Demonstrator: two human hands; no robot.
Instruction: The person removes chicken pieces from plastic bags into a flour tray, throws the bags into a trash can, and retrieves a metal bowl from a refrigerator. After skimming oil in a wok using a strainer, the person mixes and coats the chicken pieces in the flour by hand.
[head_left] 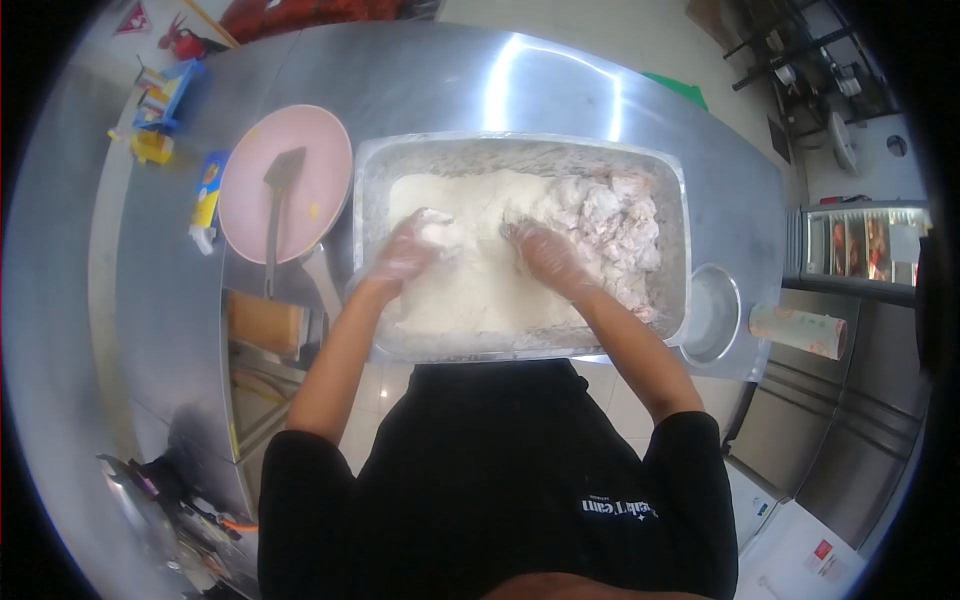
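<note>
A large metal tray point(520, 140) holds a bed of white flour point(470, 300) on its left and middle. Floured pieces point(615, 220), which look like raw meat, are heaped along its right side. Both hands wear clear plastic gloves dusted with flour. My left hand point(408, 248) is in the flour at the left, cupped with fingers apart, white powder thick on its fingers. Over the middle of the flour, near the edge of the heap, my right hand point(550, 260) points down and inward. Its fingertips are sunk in flour, so I cannot see whether they grip anything.
A pink pan point(245, 190) with a dark spatula point(275, 215) in it stands left of the tray. A metal bowl point(712, 312) touches the right side, with a paper towel roll point(797, 332) beyond it. A blue-yellow box point(208, 190) lies behind the pan on the steel table point(420, 80).
</note>
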